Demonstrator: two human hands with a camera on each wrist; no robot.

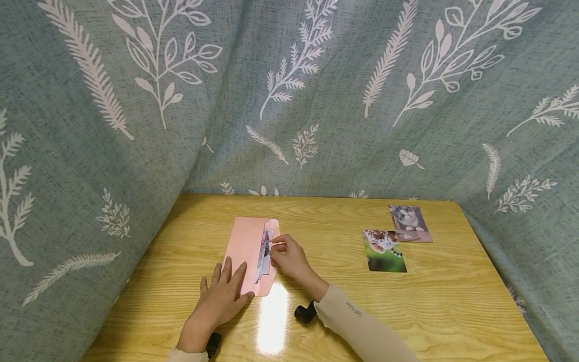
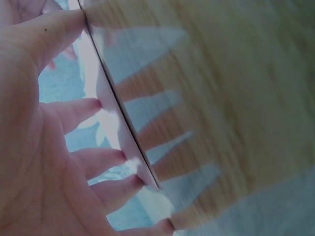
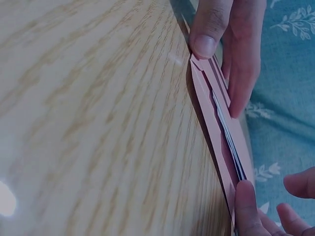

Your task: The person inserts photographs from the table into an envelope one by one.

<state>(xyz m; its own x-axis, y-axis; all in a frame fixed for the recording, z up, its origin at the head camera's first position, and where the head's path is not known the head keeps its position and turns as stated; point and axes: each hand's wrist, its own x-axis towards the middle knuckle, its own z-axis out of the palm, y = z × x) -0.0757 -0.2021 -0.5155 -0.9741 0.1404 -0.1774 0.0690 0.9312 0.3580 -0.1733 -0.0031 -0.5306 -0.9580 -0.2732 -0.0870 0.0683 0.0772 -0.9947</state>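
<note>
A pink envelope (image 1: 246, 244) lies on the table with its mouth and flap to the right. Several photo cards (image 1: 264, 251) stick partly out of the mouth; in the right wrist view the stacked cards (image 3: 228, 131) show edge-on. My left hand (image 1: 221, 296) rests spread on the envelope's near part, its thumb at the near corner. Straight left-hand fingers (image 2: 81, 110) appear in the left wrist view. At the mouth, my right hand (image 1: 291, 259) touches the cards' edge with one digit (image 3: 246, 199), while other right fingertips stand apart from it.
On the right of the wooden table (image 1: 325, 226) lie a tiger photo (image 1: 386, 256) and a cat photo (image 1: 413, 221), slightly overlapping. A leaf-patterned curtain (image 1: 298, 95) hangs behind and on both sides. Black wrist devices (image 1: 305, 313) sit by both sleeves.
</note>
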